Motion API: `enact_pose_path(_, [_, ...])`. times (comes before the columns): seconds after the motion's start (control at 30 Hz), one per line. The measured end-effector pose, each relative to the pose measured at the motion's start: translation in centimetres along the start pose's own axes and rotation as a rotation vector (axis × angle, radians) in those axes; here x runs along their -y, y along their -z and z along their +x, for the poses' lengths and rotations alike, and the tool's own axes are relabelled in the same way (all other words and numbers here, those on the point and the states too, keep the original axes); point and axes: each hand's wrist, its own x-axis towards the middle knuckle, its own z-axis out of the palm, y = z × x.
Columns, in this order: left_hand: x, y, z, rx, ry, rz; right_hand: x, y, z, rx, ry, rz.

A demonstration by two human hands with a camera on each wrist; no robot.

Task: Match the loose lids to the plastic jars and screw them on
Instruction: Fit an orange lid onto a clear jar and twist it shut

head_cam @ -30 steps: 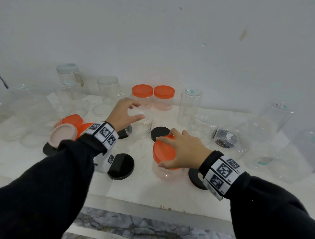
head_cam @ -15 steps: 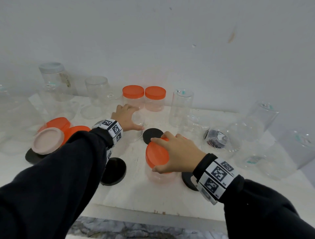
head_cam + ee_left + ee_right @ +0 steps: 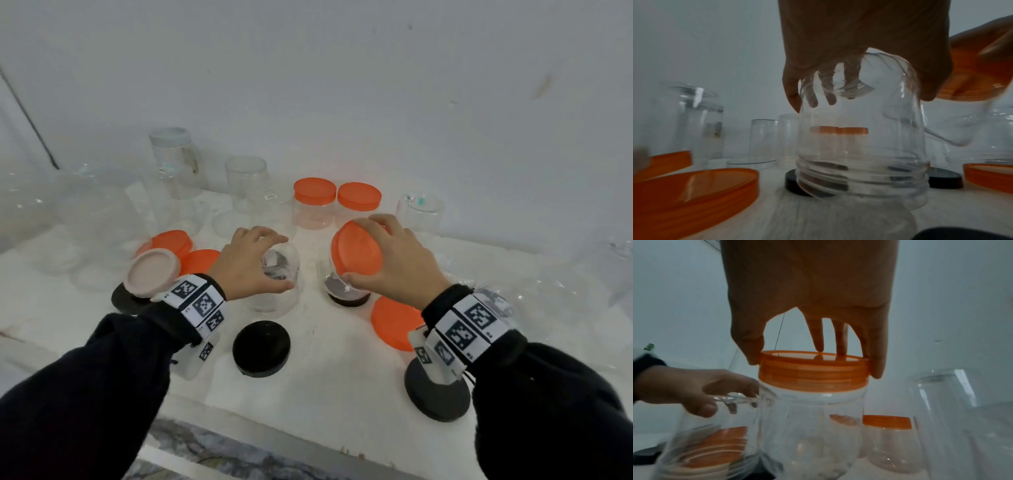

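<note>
A white table (image 3: 342,387) carries clear jars (image 3: 245,183), orange lids (image 3: 394,322) and black lids (image 3: 261,348).

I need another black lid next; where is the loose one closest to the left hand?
In the head view, the black lid lies on the white table, just below the upside-down clear jar gripped by the left hand.

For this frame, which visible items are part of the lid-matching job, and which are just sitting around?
In the job:
- right hand gripping an orange lid on a clear jar
- left hand holding an upturned clear jar
- loose black lid, loose orange lid, pink lid

Lying about:
- two capped orange-lidded jars
- white table
</note>
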Motion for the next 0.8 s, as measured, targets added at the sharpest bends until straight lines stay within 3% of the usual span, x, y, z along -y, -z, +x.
enact_pose_path(0.2, [2.6, 0.0, -1.0, -0.059, 0.091, 0.004, -0.5, -2.9, 5.5, -0.071, -0.025, 0.051])
enact_pose_path(0.8, [4.2, -0.7, -1.8, -0.112, 0.109, -0.007, -1.1, -8.2, 12.2, 0.058, -0.053, -0.089])
